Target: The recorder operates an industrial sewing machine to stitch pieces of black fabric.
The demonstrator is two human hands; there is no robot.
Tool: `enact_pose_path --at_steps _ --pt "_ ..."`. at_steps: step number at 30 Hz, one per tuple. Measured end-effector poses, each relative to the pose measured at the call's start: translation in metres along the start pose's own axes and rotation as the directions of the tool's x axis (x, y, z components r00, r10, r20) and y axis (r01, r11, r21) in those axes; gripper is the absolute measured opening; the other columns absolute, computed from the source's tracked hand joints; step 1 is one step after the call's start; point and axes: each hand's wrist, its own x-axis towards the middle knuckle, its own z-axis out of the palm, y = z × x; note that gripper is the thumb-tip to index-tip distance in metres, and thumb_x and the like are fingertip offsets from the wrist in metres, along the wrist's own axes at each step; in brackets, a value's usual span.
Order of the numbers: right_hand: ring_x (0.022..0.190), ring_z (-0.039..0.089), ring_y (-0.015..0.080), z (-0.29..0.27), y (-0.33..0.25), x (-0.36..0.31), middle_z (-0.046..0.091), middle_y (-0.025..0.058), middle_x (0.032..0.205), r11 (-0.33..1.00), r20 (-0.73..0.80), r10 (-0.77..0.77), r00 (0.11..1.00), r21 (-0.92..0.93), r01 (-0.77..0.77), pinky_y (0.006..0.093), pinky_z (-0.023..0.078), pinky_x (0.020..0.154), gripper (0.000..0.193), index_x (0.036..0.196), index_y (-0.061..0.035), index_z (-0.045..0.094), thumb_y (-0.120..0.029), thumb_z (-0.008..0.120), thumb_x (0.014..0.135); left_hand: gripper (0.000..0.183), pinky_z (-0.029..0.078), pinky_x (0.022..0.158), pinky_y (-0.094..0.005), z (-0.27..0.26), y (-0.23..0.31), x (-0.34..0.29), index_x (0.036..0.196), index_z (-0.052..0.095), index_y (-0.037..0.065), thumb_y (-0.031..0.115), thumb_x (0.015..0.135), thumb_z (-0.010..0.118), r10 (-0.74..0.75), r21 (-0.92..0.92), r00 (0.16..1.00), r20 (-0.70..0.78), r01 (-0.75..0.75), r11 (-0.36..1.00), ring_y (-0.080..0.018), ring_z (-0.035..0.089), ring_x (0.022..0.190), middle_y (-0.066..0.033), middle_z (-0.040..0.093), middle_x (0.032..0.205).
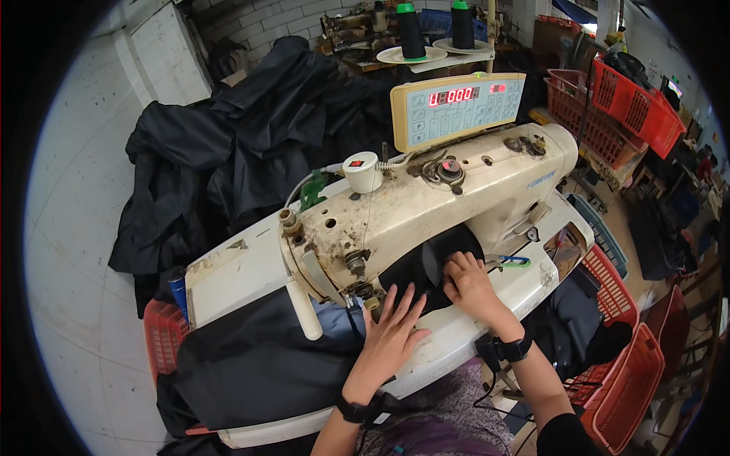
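A cream sewing machine (411,197), stained with grime, stands on a white table. My left hand (386,338) lies by its needle area with the fingers spread, the fingertips on black fabric (285,349). That cloth spreads left across the table and over the front edge. Under the machine's arm, my right hand (473,287) has its fingers curled onto a smaller black fabric piece (427,266), gripping its raised edge. The needle and presser foot are mostly hidden behind the machine head and my left fingers. Small thread snips (514,262) with green and blue handles lie right of my right hand.
A lit control panel (460,112) rises behind the machine, with two black thread cones (411,34) above it. Black cloth (236,144) is heaped at the far left. Red baskets (631,380) stand at the right, and another red basket (165,334) sits at the left.
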Motion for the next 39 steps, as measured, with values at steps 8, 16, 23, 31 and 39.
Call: enact_pose_path --at_steps 8,16,23,31,39 --pt "0.089 0.047 0.0072 -0.037 0.032 -0.052 0.049 -0.0044 0.093 0.347 -0.104 0.581 0.807 0.929 -0.13 0.0242 0.039 0.081 0.007 0.096 -0.0059 0.057 -0.011 0.051 0.096 0.074 0.024 0.108 -0.0661 0.017 0.003 0.008 0.143 0.044 0.002 0.054 0.092 0.055 -0.07 0.097 0.997 -0.028 0.073 0.993 -0.0308 0.026 0.147 -0.0144 0.033 0.157" --pt "0.075 0.037 0.0051 -0.096 -0.019 -0.084 0.04 -0.003 0.081 0.756 -0.485 0.606 0.631 0.599 -0.265 0.0215 0.03 0.067 0.009 0.093 -0.0039 0.049 -0.01 0.047 0.1 0.048 0.027 0.11 -0.0597 -0.06 0.006 -0.038 0.125 0.061 0.01 0.041 0.09 0.065 -0.367 0.083 0.922 0.122 0.359 0.93 -0.032 0.045 0.131 -0.0155 0.053 0.136" --pt "0.124 0.051 0.0462 -0.086 -0.067 -0.092 0.056 0.0302 0.128 0.998 -0.58 0.05 0.813 -0.003 -0.064 0.0569 0.033 0.107 0.017 0.082 -0.0009 0.049 -0.017 0.055 0.083 0.076 0.021 0.105 -0.0731 -0.045 -0.025 -0.118 0.149 0.04 0.017 0.055 0.088 0.063 -0.524 0.309 0.846 -0.095 0.526 0.793 -0.0485 0.033 0.135 -0.0217 0.039 0.147" --pt "0.125 0.054 0.0353 -0.008 -0.194 -0.052 0.058 0.0221 0.131 0.802 -0.157 -0.548 0.822 0.182 0.569 0.0474 0.035 0.113 0.016 0.085 -0.0059 0.058 -0.021 0.06 0.086 0.065 0.027 0.106 -0.0648 -0.053 -0.013 -0.128 0.146 0.041 0.008 0.039 0.092 0.061 -0.626 0.202 0.778 0.054 0.605 0.77 -0.0426 0.038 0.134 -0.0216 0.04 0.147" --pt "0.129 0.048 0.0434 0.076 -0.237 -0.041 0.056 0.0277 0.13 0.969 0.163 -0.192 0.968 0.185 0.161 0.0632 0.028 0.11 0.03 0.106 -0.0039 0.058 -0.023 0.066 0.084 0.019 0.053 0.084 -0.0435 -0.152 0.055 -0.146 0.106 0.067 -0.003 0.009 0.095 0.058 -0.46 -0.254 0.887 0.049 0.456 0.853 -0.0413 0.065 0.097 -0.021 0.067 0.096"
